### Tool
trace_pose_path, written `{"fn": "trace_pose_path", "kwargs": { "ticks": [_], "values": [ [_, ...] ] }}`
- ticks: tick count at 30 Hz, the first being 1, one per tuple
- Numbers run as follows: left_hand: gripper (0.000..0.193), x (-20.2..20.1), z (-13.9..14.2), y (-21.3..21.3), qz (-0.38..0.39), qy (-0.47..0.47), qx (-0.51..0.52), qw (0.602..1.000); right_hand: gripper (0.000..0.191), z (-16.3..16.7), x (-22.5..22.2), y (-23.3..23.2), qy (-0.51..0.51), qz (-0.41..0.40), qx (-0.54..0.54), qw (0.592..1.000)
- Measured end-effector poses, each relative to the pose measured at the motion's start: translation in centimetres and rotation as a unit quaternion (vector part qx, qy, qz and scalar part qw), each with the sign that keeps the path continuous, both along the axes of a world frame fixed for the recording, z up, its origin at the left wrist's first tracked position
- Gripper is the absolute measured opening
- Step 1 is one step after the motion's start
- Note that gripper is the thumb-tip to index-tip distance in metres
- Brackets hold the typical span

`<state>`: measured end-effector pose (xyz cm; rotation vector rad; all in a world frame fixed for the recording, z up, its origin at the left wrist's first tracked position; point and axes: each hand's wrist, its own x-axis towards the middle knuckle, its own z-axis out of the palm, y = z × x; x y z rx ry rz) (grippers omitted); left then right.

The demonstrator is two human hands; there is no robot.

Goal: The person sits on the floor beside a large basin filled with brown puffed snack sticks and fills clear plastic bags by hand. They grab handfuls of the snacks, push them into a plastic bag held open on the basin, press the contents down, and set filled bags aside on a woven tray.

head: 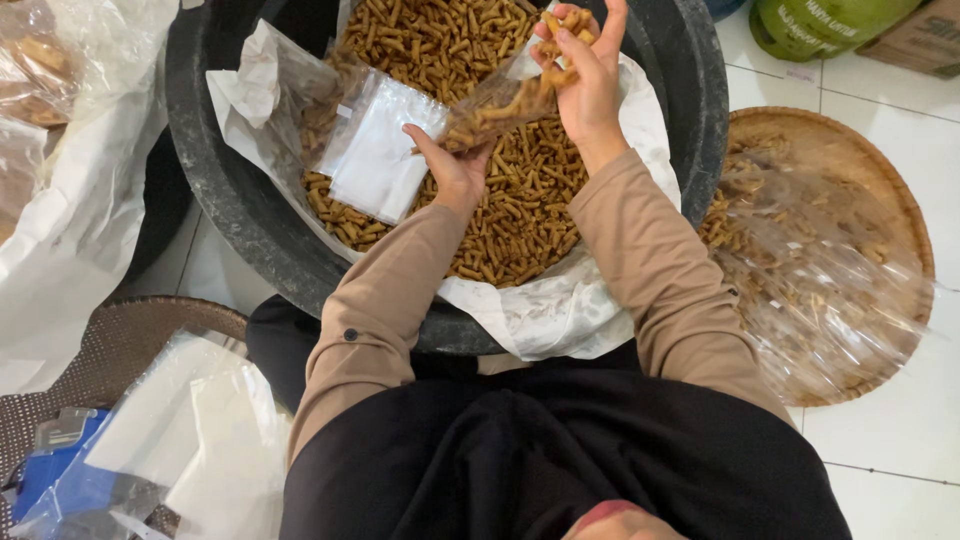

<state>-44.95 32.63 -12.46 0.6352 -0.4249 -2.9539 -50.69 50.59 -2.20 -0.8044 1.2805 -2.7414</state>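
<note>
The filling step is under way: over the black tub (215, 190) of brown stick snacks (520, 215), her left hand (452, 168) grips a small clear pouch (495, 105) from below, while her right hand (585, 70) clutches a fistful of sticks at its mouth. Next, I judge, the handful must drop cleanly inside.

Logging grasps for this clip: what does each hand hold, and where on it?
Left hand grips the lower end of a clear plastic pouch; right hand holds a pinch of stick snacks at the pouch's mouth.
</note>
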Motion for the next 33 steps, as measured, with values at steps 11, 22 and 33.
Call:
{"fn": "trace_pose_path", "kwargs": {
  "ticks": [11, 22, 33],
  "values": [
    [0.124, -0.6, 0.6, -0.7, 0.032, 0.003, 0.023, 0.999, 0.048, 2.7, 2.0, -1.3, 0.185, -0.041, 0.215, 0.958],
    [0.112, -2.2, 2.8, -3.7, 0.097, 0.054, 0.07, 0.991, 0.024, 5.1, 4.5, -2.2, 0.284, -0.15, 0.384, 0.866],
    [0.065, -2.2, 6.0, -7.6, 0.071, 0.144, -0.017, 0.987, 0.025, 5.5, 7.5, -5.2, 0.326, -0.172, 0.406, 0.836]
  ]
}}
